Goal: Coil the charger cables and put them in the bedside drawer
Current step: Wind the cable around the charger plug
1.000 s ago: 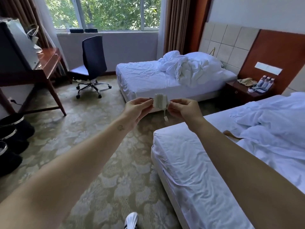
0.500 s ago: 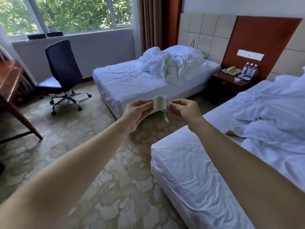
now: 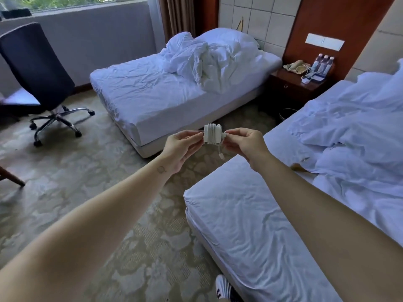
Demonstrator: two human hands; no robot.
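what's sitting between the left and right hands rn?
A white charger cable wound into a tight coil, pinched at its ends by the left hand and right hand; its plug end dangles below. Head view.

Looks like a twin hotel room. Holds a far single bed with rumpled white sheets [image 3: 174, 94] in the upper middle of the frame and a near single bed in matching white linen [image 3: 250, 225] at lower right. Keeps between them, at upper right, a dark wooden bedside cabinet [image 3: 290, 89] carrying a beige corded telephone [image 3: 295, 66] and three clear water bottles [image 3: 323, 62], under a white wall switch panel [image 3: 324, 42]. Adds patterned beige carpet [image 3: 76, 171], a dark blue swivel chair [image 3: 37, 68] at left and brown curtains [image 3: 176, 16] at top.
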